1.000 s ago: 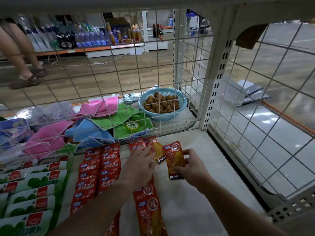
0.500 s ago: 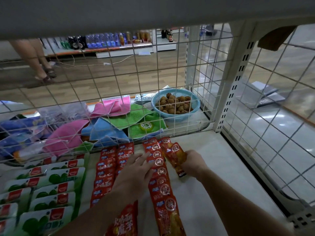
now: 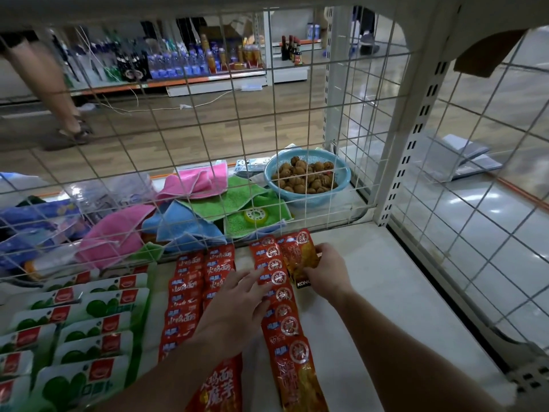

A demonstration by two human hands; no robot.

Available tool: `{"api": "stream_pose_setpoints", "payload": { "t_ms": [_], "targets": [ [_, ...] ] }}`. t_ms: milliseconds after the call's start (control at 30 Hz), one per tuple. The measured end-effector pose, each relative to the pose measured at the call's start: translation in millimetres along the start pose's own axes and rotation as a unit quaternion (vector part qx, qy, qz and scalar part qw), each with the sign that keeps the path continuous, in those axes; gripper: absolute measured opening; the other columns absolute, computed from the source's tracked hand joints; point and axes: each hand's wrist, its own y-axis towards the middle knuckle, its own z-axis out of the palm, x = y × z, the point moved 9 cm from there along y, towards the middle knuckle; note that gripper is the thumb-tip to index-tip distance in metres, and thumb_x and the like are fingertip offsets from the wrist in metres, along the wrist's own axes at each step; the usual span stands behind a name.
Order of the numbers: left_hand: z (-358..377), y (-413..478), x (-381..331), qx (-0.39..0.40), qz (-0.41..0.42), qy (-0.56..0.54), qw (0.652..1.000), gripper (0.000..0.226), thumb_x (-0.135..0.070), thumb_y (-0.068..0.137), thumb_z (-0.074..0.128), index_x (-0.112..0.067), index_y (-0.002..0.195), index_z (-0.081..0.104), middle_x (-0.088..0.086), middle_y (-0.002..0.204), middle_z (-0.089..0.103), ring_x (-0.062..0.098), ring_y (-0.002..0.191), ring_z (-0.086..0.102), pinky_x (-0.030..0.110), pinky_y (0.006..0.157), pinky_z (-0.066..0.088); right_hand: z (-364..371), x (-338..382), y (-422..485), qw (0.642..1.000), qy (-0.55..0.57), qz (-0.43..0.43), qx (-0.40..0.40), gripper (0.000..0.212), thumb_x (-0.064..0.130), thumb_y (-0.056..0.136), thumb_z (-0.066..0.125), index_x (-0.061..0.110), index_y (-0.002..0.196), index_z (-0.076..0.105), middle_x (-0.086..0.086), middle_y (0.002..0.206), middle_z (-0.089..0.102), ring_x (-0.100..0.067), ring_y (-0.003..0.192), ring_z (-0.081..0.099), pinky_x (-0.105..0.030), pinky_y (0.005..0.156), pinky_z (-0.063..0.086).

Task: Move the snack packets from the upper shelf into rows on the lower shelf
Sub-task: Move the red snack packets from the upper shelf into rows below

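Observation:
On the white lower shelf [image 3: 386,292] lie rows of snack packets. My right hand [image 3: 326,270] holds an orange-red packet [image 3: 300,257] by its right side, at the back of the shelf against the wire mesh. That packet starts a new row beside a long overlapping row of the same red packets [image 3: 282,316]. My left hand [image 3: 237,304] lies flat with spread fingers across that row and the two rows of smaller red packets [image 3: 190,292] to its left. Green-and-white packets [image 3: 89,322] fill the far left.
A white wire mesh [image 3: 208,144] closes the shelf's back and right side. Behind it lie coloured cloths [image 3: 190,203] and a blue basket of walnuts [image 3: 307,176]. A slotted upright post [image 3: 407,162] stands at the back right corner. A person's legs [image 3: 44,84] show beyond.
My right hand carried the orange-red packet back toward the mesh and set it next to the long row. My left hand shifted from the row's top onto its middle, fingers spread.

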Motion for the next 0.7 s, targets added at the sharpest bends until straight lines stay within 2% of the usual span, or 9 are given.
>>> {"api": "stream_pose_setpoints", "payload": {
  "t_ms": [100, 200, 333, 700],
  "targets": [
    [-1.7, -1.9, 5.4, -0.002, -0.001, -0.009, 1.000, 0.046, -0.039, 0.105, 0.037, -0.030, 0.151, 0.038, -0.012, 0.163, 0.020, 0.010, 0.149, 0.006, 0.029, 0.123, 0.009, 4.3, 1.8, 2.3, 0.999, -0.036, -0.017, -0.008, 0.035, 0.006, 0.087, 0.072, 0.017, 0.114, 0.053, 0.002, 0.099, 0.061, -0.017, 0.096, 0.067, -0.038, 0.086, 0.060],
    [-1.5, -3.0, 13.8, 0.005, -0.025, -0.032, 0.999, 0.046, -0.040, 0.105, 0.036, -0.032, 0.151, 0.038, -0.014, 0.163, 0.016, 0.012, 0.151, 0.003, 0.033, 0.124, 0.012, 4.2, -1.0, 3.4, 0.996, -0.075, -0.024, -0.031, 0.031, 0.008, 0.085, 0.073, 0.016, 0.112, 0.061, 0.003, 0.095, 0.064, -0.016, 0.091, 0.067, -0.035, 0.084, 0.060],
    [0.0, -2.8, 18.8, 0.006, -0.031, -0.028, 0.999, 0.046, -0.041, 0.105, 0.036, -0.032, 0.150, 0.038, -0.014, 0.164, 0.014, 0.014, 0.152, 0.001, 0.034, 0.125, 0.010, -1.1, -7.5, 3.3, 0.983, -0.171, -0.020, -0.062, 0.032, 0.021, 0.085, 0.076, 0.014, 0.114, 0.067, -0.008, 0.114, 0.058, -0.024, 0.103, 0.062, -0.040, 0.096, 0.054],
    [1.4, -4.1, 16.6, 0.016, -0.036, -0.024, 0.999, 0.047, -0.041, 0.106, 0.035, -0.030, 0.151, 0.037, -0.013, 0.164, 0.012, 0.014, 0.152, -0.001, 0.036, 0.125, 0.008, 7.4, -11.1, 1.8, 0.978, -0.199, -0.027, -0.055, 0.028, 0.030, 0.088, 0.072, 0.016, 0.112, 0.069, -0.007, 0.111, 0.056, -0.025, 0.104, 0.058, -0.041, 0.097, 0.052]
  ]
}}
